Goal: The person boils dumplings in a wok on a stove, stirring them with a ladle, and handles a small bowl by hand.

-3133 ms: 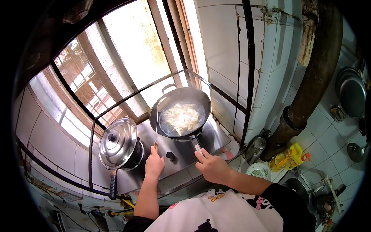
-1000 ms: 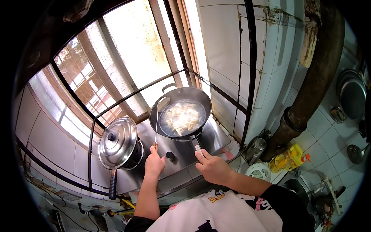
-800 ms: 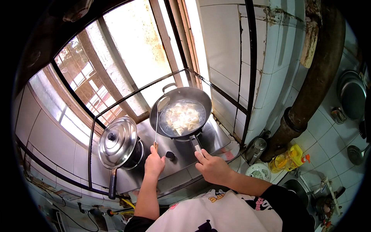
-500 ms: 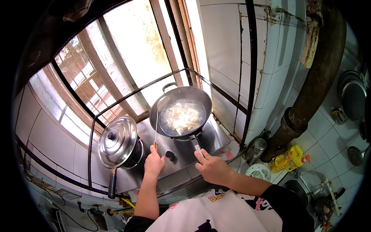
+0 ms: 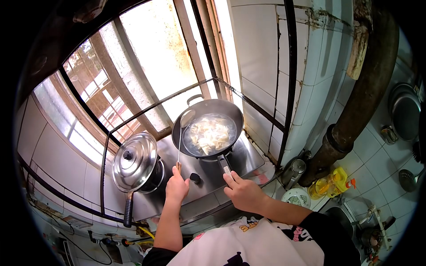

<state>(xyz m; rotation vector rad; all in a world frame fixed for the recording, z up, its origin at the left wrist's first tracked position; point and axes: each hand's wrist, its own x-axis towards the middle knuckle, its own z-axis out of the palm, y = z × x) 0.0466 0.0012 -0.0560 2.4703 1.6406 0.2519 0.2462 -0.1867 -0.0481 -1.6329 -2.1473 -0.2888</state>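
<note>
The left hand (image 5: 177, 189) has its fingers wrapped around the wooden grip of a long ladle (image 5: 187, 118); the ladle's head lies beyond them, over the wok's left inner side, though whether it touches the metal I cannot tell. The right hand (image 5: 246, 193) has its fingers clamped on the end of the wok handle (image 5: 225, 165). The wok (image 5: 227, 111) sits on the stove (image 5: 248, 155) ahead of both sets of fingers, with pale dumplings (image 5: 211, 135) in steaming water. A black knob (image 5: 195, 178) is just right of the left fingers; a lidded pan (image 5: 135, 162) stands farther to their left.
</note>
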